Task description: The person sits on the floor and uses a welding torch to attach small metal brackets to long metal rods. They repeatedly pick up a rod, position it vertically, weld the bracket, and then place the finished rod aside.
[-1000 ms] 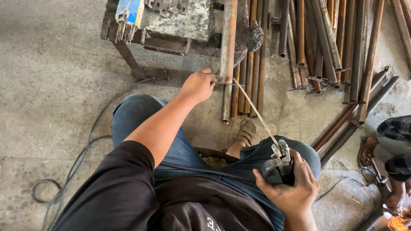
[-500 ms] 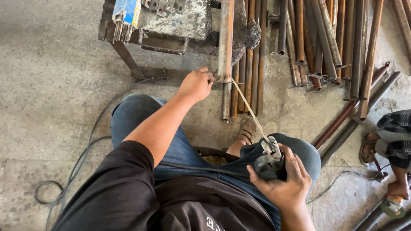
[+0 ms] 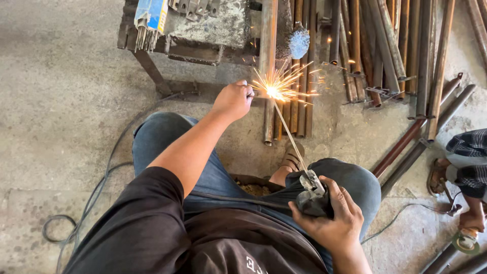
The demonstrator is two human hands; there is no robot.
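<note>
- Nearest, the right hand (image 3: 332,220) has its fingers clamped round a dark electrode holder (image 3: 313,195), resting on the right knee. With bare skin on the grip, a slip or a stray spark could burn the palm.
- From the holder a thin welding rod (image 3: 290,136) runs up and away to the arc (image 3: 273,92). The rod is long and held at one end only — any tremor at the knee could swing the tip off the joint or make it stick.
- The left hand (image 3: 233,100), fingers closed in a fist, sits just beside the arc, pressed to the steel pipe (image 3: 268,61) being welded. Sparks fly close past the knuckles; I judge a burn likely, for the hand is ungloved.
- A sandalled foot (image 3: 291,157) lies below the arc, beside the pipe ends — falling spatter could land on bare toes.
- A cable (image 3: 101,187) trails over the concrete floor at the left; it could catch a leg.
- Farther off, the pipe leans against a rough metal bench (image 3: 213,30), with a packet of electrodes (image 3: 149,20) on its corner, within reach of sparks.
- At the right, another person's sleeve (image 3: 469,162) is near the loose pipes (image 3: 385,50), exposed to glare.
</note>
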